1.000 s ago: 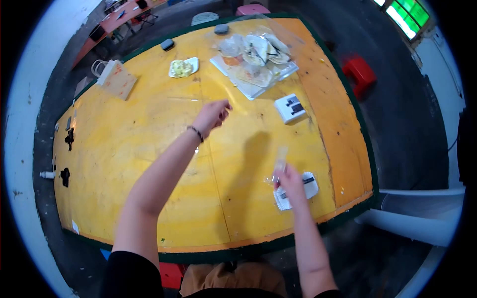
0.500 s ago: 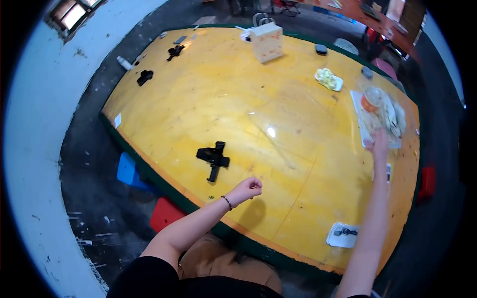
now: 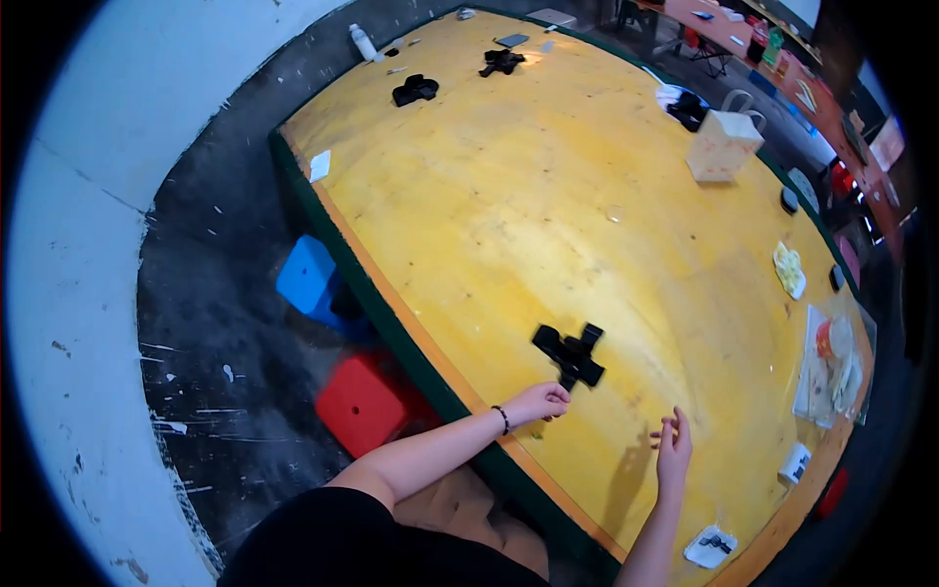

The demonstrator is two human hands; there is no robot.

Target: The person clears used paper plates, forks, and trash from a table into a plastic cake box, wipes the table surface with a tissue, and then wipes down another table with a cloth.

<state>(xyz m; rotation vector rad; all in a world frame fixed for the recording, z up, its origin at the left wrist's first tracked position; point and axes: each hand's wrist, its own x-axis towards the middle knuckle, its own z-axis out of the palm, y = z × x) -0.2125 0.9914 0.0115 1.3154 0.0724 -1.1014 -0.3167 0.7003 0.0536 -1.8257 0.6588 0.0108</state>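
My left hand (image 3: 541, 402), with a dark beaded bracelet on the wrist, is closed with its fingers curled in. Its fingertips are right at the near end of a black cross-shaped bracket (image 3: 569, 354), perhaps a clamp mount, over the yellow table (image 3: 469, 235). Whether they touch it, or hold something small, I cannot tell. My right hand (image 3: 673, 445) hovers above the table to the right, fingers apart and nothing in them. Its shadow falls on the tabletop beside it.
Two more black brackets (image 3: 416, 90) lie far left near a white bottle (image 3: 362, 42). A paper bag (image 3: 726, 147) stands at the far right. Along the right edge are a food dish (image 3: 789, 271), a cluttered tray (image 3: 805, 372) and a small white tray (image 3: 711, 546). Blue (image 3: 308, 274) and red (image 3: 362, 406) stools flank the left edge.
My view has swung left, so the table's things sit further right. My right hand has drawn back from the cluttered tray, empty. My left hand is now closer to the black bracket.
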